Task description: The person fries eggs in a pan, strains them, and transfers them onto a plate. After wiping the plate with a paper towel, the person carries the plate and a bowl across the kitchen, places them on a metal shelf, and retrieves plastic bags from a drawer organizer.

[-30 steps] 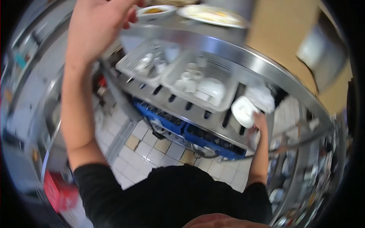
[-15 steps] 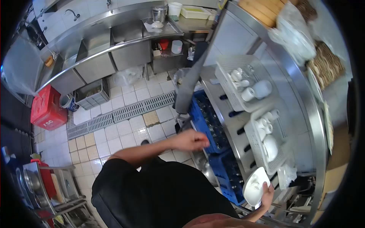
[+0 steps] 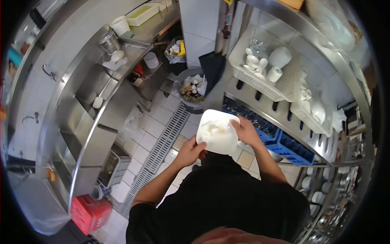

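Observation:
A white, square-cornered bowl (image 3: 222, 142) is held in front of my body, above the floor. Its inside shows some whitish bits, too blurred to name. My left hand (image 3: 191, 151) grips the near left edge with the thumb over the rim. On the right side my right hand (image 3: 245, 130) clasps the rim, thumb on top and fingers underneath. Just beyond the bowl stands a round bin (image 3: 191, 105) with a bag and food scraps in it.
To the right, a steel counter holds a white basket (image 3: 260, 83) of spoons and cups and a second basket (image 3: 315, 118) of dishes. Blue crates (image 3: 290, 148) sit below. Steel sinks (image 3: 81, 130) line the left; a floor drain grate (image 3: 162, 142) runs between.
The bowl has come from the far right side to the front of my body. My left hand, earlier away from it, now grips its edge too. The view has turned.

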`<move>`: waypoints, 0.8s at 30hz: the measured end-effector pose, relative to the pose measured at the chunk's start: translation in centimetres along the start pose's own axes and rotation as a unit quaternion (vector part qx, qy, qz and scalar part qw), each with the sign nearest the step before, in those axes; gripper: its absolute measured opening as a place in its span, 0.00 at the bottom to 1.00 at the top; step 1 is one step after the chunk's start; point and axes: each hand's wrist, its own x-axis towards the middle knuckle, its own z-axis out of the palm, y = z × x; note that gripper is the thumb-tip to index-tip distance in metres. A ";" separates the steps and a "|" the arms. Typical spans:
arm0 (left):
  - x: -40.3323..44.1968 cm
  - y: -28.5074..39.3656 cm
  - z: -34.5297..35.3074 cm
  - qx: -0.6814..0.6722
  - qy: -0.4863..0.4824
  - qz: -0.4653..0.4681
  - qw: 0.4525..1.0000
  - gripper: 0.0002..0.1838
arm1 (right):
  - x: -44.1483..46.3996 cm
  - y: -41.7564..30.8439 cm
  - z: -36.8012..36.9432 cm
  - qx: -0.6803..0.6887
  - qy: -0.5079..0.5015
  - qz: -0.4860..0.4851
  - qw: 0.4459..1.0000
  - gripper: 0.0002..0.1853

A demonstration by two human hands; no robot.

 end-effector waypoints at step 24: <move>37.2 15.3 -60.5 -0.107 0.382 0.119 0.910 0.13 | 28.9 8.5 24.8 0.112 -0.080 0.235 0.962 0.22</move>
